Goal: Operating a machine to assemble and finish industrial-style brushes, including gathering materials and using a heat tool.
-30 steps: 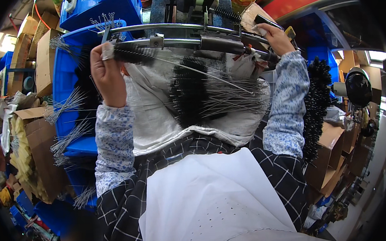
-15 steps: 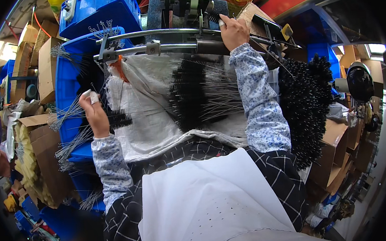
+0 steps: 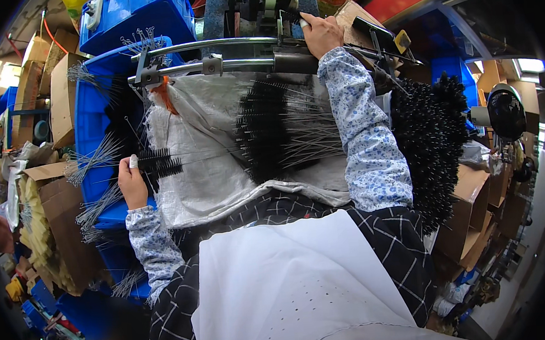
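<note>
My left hand [image 3: 133, 185] pinches the left end of a black-bristled wire brush [image 3: 161, 163], whose thin bare wire stretches right across a white cloth [image 3: 199, 121]. Beside it on the cloth lies a row of similar black brushes [image 3: 262, 133], their wire stems [image 3: 311, 132] pointing right. My right hand [image 3: 324, 35] is up at the machine [image 3: 268, 18], above its metal rails [image 3: 234, 66]. Its fingers are closed at a small dark bristle brush [image 3: 289, 17] next to the wheel; the palm side is hidden.
Left of the cloth stands a blue bin [image 3: 92, 119] with bundles of wire-stemmed brushes [image 3: 98, 158] sticking out. Another blue bin [image 3: 138, 18] is behind it. A large heap of black brushes [image 3: 432, 146] rises at the right, near a black fan [image 3: 507, 114] and cardboard boxes [image 3: 471, 206].
My left hand has come down and closed on the left end of the wire brush. My right hand has shifted slightly left and up at the machine.
</note>
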A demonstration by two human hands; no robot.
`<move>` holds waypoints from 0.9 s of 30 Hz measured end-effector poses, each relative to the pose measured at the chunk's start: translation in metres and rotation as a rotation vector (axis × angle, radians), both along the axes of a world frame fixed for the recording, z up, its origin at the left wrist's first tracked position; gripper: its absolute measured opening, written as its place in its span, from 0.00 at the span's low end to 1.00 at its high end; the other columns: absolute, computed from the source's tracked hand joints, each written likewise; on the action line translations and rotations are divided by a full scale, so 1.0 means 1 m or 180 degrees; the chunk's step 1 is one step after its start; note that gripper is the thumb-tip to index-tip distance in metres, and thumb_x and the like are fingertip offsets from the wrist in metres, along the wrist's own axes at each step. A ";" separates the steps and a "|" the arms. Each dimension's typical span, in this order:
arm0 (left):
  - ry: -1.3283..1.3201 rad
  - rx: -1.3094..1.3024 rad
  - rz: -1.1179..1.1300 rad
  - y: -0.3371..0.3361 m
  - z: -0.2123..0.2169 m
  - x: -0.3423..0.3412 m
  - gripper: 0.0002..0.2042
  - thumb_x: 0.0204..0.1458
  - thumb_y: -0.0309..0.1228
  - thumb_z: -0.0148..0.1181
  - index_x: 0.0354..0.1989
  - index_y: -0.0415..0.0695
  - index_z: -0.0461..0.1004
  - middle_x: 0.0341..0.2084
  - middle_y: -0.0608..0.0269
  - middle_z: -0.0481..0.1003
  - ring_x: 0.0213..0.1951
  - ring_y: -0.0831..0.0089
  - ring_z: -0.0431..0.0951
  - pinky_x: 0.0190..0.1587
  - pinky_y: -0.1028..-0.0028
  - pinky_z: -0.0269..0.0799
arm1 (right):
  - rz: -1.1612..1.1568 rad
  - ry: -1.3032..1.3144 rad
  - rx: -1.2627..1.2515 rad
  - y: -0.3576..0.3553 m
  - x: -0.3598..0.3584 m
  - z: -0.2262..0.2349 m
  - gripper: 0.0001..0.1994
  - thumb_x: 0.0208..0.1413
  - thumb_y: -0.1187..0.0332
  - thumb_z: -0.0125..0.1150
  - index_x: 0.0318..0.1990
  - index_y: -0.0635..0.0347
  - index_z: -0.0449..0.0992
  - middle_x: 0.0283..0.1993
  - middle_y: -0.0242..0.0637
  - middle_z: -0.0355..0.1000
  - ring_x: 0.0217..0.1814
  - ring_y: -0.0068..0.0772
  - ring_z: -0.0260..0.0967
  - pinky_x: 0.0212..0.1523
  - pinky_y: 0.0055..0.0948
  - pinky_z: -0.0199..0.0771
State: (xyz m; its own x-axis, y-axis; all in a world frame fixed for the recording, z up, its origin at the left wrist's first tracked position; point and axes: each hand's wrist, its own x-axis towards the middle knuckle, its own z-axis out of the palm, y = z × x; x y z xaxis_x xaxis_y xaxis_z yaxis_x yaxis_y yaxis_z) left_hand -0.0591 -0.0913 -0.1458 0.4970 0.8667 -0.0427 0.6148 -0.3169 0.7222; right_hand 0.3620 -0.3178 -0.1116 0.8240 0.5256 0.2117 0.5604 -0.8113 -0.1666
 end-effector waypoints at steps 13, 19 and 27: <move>-0.2716 0.0627 0.0364 0.037 0.090 0.033 0.09 0.55 0.30 0.44 0.38 0.38 0.65 0.31 0.63 0.68 0.34 0.77 0.67 0.39 0.79 0.65 | 0.0090 -0.0064 -0.0401 0.013 0.017 -0.014 0.22 0.51 0.74 0.38 0.52 0.35 0.64 0.53 0.31 0.62 0.59 0.35 0.49 0.57 0.51 0.36; -0.1244 0.3352 0.0637 0.048 0.117 0.010 0.09 0.49 0.28 0.49 0.36 0.37 0.67 0.31 0.53 0.70 0.32 0.61 0.72 0.33 0.67 0.69 | -0.0162 -0.0163 -0.0109 -0.012 0.018 -0.013 0.21 0.51 0.63 0.44 0.55 0.44 0.59 0.60 0.29 0.52 0.63 0.35 0.43 0.58 0.57 0.33; 0.0134 0.4516 0.0643 0.043 0.132 0.006 0.07 0.44 0.27 0.50 0.30 0.37 0.69 0.27 0.49 0.70 0.31 0.49 0.70 0.31 0.60 0.67 | -0.0303 0.0026 0.0715 -0.018 0.007 -0.018 0.19 0.45 0.64 0.52 0.48 0.55 0.68 0.47 0.37 0.67 0.51 0.37 0.62 0.49 0.43 0.57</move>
